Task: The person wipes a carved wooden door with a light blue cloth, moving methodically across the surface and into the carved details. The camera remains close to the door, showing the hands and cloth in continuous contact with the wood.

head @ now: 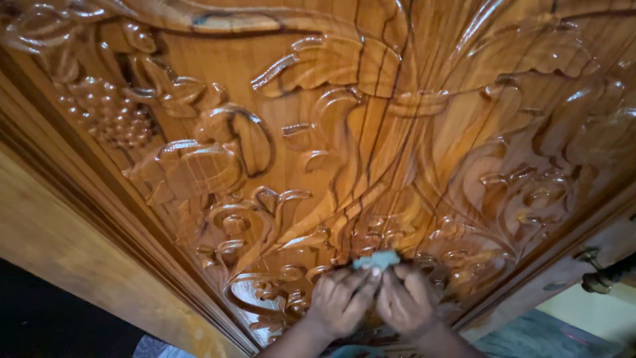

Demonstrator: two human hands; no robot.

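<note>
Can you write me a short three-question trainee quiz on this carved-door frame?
1. True or false: both hands press one small pale blue-green pad against the carved wooden panel.
2. Which carved motif sits at the panel's upper left? A) a grape cluster B) a bird C) a star
3. Fill in: the dark metal handle shows at the frame's ____ edge.

Key:
1. True: the left hand and right hand meet side by side on the pad, low on the panel.
2. A: the grape cluster.
3. right.
</note>
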